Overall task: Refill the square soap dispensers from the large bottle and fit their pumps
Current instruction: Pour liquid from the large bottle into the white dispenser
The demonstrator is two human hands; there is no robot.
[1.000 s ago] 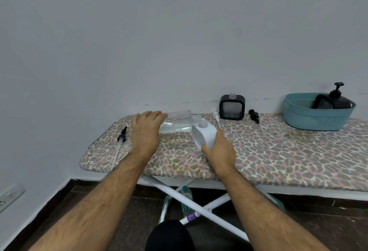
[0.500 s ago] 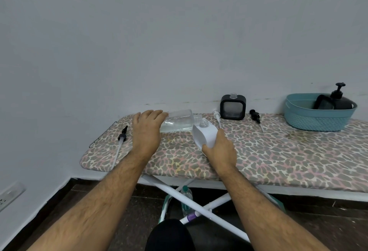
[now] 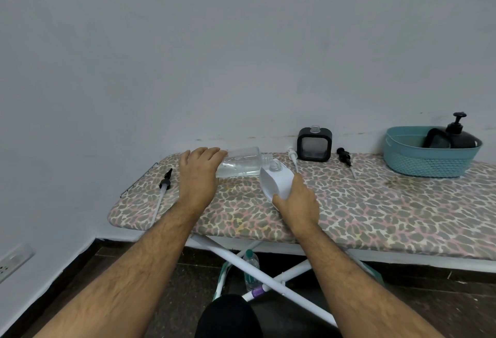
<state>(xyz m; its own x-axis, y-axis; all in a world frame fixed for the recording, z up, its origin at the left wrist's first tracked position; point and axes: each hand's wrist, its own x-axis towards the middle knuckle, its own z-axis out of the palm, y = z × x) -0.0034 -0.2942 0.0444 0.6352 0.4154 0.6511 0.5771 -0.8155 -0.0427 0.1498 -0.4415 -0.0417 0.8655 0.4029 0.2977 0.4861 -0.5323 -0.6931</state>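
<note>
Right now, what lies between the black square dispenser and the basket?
Head view: one loose black pump lies on the board between the black dispenser and the basket.

Clear glossy plastic for the large bottle point(image 3: 241, 162) under the left fingers point(image 3: 206, 153), smooth matt white plastic for the square dispenser point(image 3: 276, 179) within the right fingers point(image 3: 298, 180), leopard-print cloth over the ironing board point(image 3: 375, 203) below both, woven-look teal plastic for the basket point(image 3: 429, 162) far right of them.
</note>
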